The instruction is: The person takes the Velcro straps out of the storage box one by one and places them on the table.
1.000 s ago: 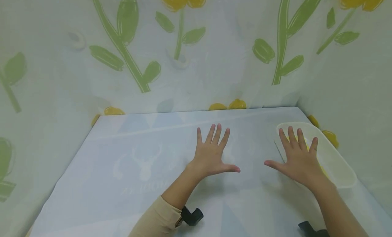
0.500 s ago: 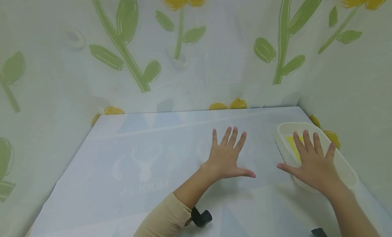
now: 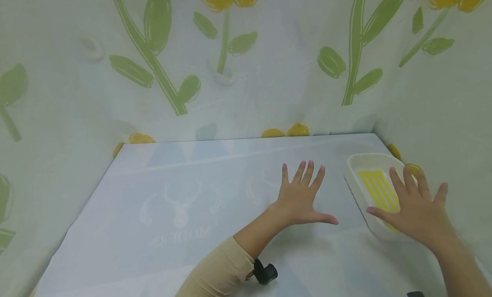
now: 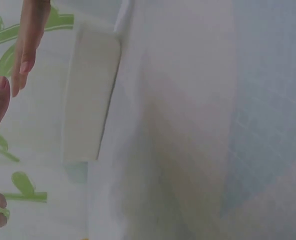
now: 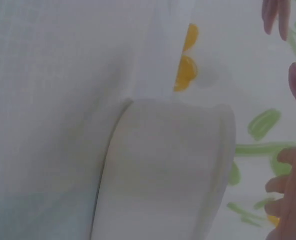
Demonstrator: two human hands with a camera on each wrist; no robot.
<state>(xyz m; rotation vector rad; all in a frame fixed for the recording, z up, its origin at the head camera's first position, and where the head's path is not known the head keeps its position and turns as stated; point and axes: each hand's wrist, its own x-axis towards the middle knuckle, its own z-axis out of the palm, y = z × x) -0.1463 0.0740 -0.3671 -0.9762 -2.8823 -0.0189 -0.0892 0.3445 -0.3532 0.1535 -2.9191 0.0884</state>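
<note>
Hovering above the counter (image 3: pixel 123 194), both hands are raised side by side with palms down. Left hand (image 3: pixel 299 202): fingers straight and spread wide, thumb extended toward the right hand. Right hand (image 3: pixel 423 214): fingers likewise wide, thumb extended toward the left hand. A white tray (image 3: pixel 358 199) rests upright on the counter toward its right edge; the right hand overlaps it in the head view, but the right wrist view shows hand and tray apart. Yellow stripes (image 3: pixel 378 188) are visible inside the tray; whether printed or separate cannot be told. Left forearm bears a beige sleeve (image 3: pixel 221 269) and a black device (image 3: pixel 266 275). Flower-printed sheeting (image 3: pixel 276 92) lines the back.
</note>
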